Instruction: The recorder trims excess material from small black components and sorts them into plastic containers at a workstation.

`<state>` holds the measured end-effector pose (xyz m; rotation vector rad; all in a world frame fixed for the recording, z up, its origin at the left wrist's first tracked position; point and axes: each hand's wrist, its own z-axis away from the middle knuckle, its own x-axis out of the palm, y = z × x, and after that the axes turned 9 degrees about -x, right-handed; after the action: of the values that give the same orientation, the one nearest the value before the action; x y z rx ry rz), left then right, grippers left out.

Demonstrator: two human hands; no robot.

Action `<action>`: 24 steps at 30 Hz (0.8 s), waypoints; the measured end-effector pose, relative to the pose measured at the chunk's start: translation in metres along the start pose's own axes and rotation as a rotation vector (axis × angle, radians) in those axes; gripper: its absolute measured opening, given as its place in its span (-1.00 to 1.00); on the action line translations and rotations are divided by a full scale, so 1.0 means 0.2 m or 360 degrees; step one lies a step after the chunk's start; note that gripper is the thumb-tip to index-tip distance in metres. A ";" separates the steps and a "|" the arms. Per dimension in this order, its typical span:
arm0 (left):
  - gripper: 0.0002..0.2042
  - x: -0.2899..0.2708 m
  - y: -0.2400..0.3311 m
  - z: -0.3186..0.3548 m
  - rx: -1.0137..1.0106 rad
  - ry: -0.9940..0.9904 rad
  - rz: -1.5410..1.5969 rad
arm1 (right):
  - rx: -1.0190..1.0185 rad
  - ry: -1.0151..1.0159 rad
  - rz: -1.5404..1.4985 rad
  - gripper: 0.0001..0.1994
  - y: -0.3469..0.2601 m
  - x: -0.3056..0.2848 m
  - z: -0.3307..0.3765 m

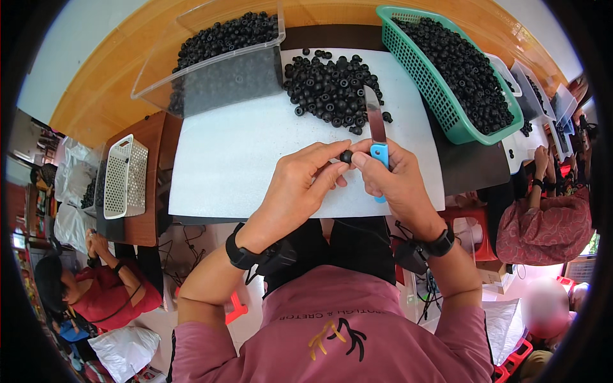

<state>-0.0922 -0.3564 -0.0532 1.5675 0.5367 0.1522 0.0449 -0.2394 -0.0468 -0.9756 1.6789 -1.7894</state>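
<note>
Over the white sheet (pixel 223 166), the left hand (pixel 300 177) closes in a pinch and the right hand (pixel 399 179) grips a blue-handled knife (pixel 377 135), blade pointing forward, while between the two hands, just left of the knife and in the left's pinch, sits a small, round, glossy black piece (pixel 345 156).

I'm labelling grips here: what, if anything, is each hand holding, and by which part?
The left hand pinches a small black bead by its rounded outside. The right hand holds a knife by its blue handle.
</note>
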 end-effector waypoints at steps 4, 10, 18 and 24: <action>-0.79 0.02 -0.01 0.01 -0.0007 0.0123 0.0061 | -0.0030 -0.0006 0.0036 -0.82 0.00 0.01 0.00; -0.79 -0.01 -0.03 0.01 0.0208 0.0071 -0.0109 | 0.0007 -0.0043 0.0004 -0.81 -0.03 0.01 0.00; -0.82 -0.02 -0.04 0.04 -0.0165 -0.0071 0.0595 | 0.0052 -0.0012 -0.0155 -0.77 -0.03 0.02 0.01; -0.79 -0.04 -0.06 0.03 -0.0231 -0.0124 0.0672 | -0.0075 -0.0091 0.0146 -0.81 -0.06 0.03 0.02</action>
<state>-0.0992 -0.3661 -0.0636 1.5197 0.1238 0.4388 0.0464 -0.2447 -0.0335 -0.9450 1.7096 -1.6545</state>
